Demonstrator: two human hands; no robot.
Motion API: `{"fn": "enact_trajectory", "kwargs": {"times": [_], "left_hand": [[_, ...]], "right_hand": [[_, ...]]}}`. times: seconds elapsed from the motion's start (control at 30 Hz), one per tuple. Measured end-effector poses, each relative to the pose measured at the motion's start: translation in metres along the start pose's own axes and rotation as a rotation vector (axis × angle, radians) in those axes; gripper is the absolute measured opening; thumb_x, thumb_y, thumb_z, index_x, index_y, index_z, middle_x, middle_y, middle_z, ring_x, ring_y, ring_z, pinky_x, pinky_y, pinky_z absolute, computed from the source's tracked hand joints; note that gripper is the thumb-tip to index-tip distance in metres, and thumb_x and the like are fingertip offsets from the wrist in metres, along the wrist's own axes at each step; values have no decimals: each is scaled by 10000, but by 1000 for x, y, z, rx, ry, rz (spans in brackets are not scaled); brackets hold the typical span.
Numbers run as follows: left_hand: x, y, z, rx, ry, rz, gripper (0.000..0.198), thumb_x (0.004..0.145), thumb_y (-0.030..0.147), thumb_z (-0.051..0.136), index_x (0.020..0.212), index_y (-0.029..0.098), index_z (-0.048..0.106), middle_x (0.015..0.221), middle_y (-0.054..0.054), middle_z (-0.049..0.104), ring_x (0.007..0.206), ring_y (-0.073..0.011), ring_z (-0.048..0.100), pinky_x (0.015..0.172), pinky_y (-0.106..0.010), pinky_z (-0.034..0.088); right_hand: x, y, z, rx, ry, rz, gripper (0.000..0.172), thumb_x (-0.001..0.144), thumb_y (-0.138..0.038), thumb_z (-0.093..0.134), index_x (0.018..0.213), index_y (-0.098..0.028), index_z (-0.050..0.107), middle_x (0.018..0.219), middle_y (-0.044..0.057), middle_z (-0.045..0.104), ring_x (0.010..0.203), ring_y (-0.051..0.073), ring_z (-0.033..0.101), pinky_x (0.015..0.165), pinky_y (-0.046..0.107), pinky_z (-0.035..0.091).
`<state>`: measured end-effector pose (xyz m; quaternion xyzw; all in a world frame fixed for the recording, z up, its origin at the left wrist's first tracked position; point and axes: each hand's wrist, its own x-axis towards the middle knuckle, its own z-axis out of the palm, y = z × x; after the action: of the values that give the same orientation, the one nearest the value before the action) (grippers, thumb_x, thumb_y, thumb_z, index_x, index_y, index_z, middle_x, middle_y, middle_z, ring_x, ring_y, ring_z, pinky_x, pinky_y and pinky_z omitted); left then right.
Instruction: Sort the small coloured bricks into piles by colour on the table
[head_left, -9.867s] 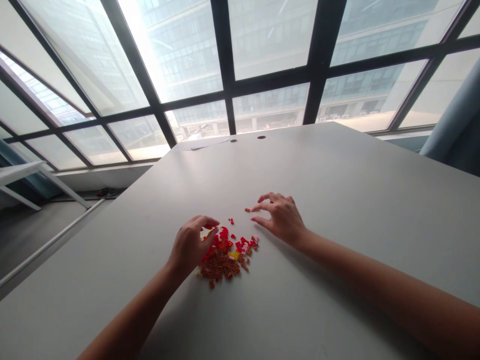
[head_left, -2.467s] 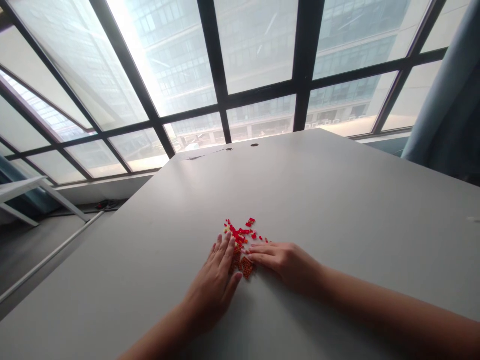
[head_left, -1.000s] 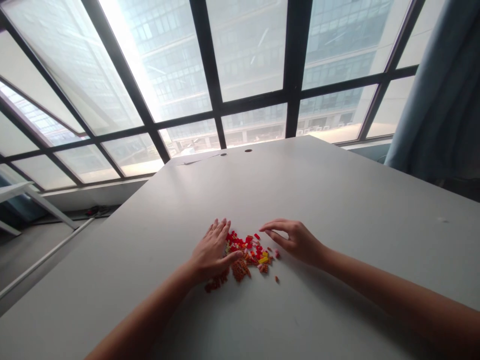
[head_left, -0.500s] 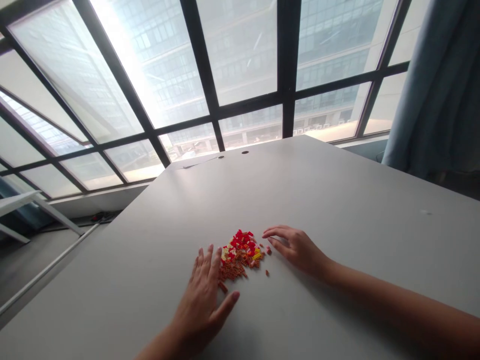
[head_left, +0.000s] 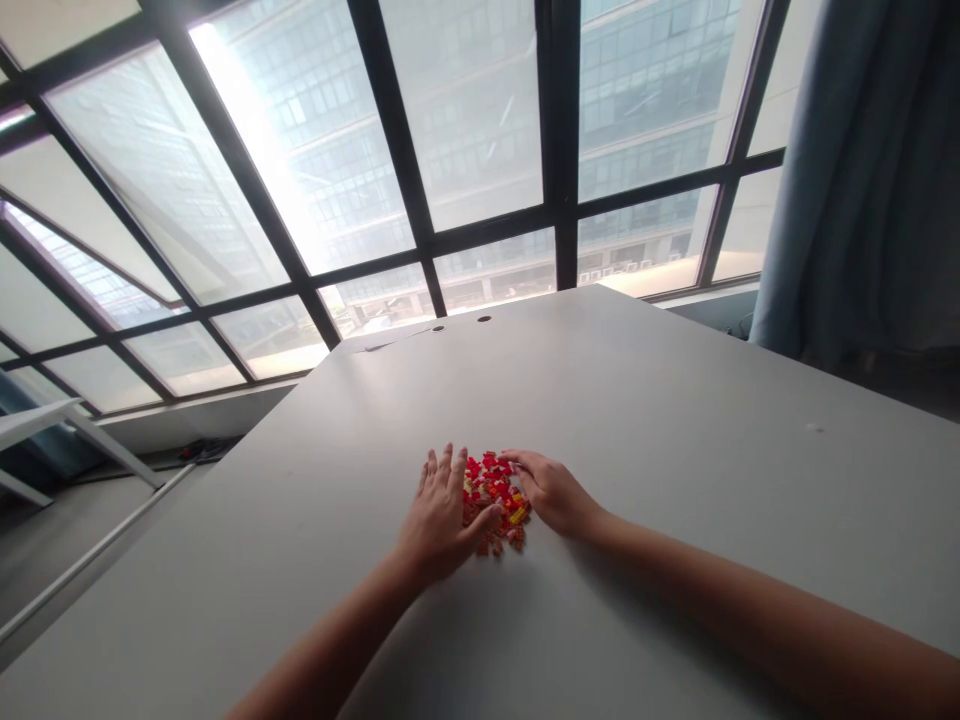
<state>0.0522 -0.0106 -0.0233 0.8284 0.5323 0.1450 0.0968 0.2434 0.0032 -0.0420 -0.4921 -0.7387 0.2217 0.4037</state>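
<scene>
Red-and-yellow toy brick heap [head_left: 491, 490], left hand [head_left: 441, 525] splayed, right hand [head_left: 551, 492] curved, both empty, touching it

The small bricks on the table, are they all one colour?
No, the brick pile mixes red, orange and yellow pieces.

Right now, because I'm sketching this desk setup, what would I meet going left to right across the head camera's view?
White frame → left hand → pile of small red and yellow bricks → right hand → blue curtain
</scene>
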Motion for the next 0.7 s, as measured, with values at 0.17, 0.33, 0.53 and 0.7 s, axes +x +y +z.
{"fn": "enact_trajectory", "kwargs": {"times": [0.17, 0.33, 0.53, 0.7], "left_hand": [[12, -13, -6, 10, -145, 62, 944, 816, 726, 359, 1462, 54, 215, 1538, -192, 159, 1431, -319, 1, 1162, -515, 99], [7, -17, -9, -76, -177, 213, 769, 876, 644, 354, 1473, 174, 232, 1531, -100, 246, 1437, -259, 105, 1169, -482, 156], [31, -28, -13, -36, -36, 169, 627, 928, 547, 315, 1403, 145, 392, 1484, -109, 355, 1428, -273, 148, 1155, -513, 180], [57, -24, -4, -60, -137, 265, 564, 944, 497, 298, 1401, 182, 400, 1476, -76, 361, 1421, -254, 178, 1156, -501, 165]], "right_hand": [[-1, 1, 1, 1, 11, 17, 363, 867, -98, 383, 1120, -132, 642, 1200, 133, 646, 1140, 205, 589, 1025, 392, 429], [-1, 2, 1, 27, 52, 13, 346, 858, -102, 397, 1082, -159, 654, 1140, 112, 679, 1079, 201, 622, 980, 388, 464], [-2, 0, 1, 49, 57, 4, 338, 854, -100, 396, 1053, -165, 662, 1098, 104, 694, 1031, 191, 639, 940, 360, 485], [-3, 1, -1, 54, 89, 3, 323, 857, -119, 393, 1035, -159, 661, 1052, 103, 705, 980, 194, 651, 905, 351, 501]]}}
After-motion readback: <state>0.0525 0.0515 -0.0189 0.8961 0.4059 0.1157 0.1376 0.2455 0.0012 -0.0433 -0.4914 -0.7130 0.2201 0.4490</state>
